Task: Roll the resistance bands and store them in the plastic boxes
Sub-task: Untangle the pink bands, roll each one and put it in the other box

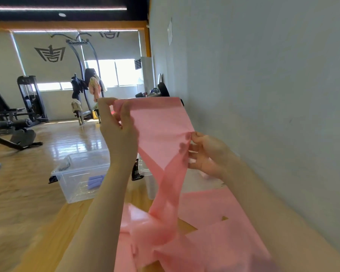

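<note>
A wide pink resistance band (161, 130) is held up flat in front of me, its lower length twisting down to a loose pink heap on the floor (220, 242). My left hand (118, 122) pinches the band's upper left corner. My right hand (204, 154) grips its right edge, with fingers showing through the thin material. A clear plastic box (67, 173) stands on the wooden floor to the left, with a rolled purple band (95, 181) inside. A second clear box (149, 179) stands behind the pink band, mostly hidden.
A grey wall (263, 95) runs close along my right. Black gym machines (29, 99) and a bench (12, 130) stand at the left and back. A white air conditioner unit (145, 71) stands by the far windows. A dark object (135, 169) lies between the boxes.
</note>
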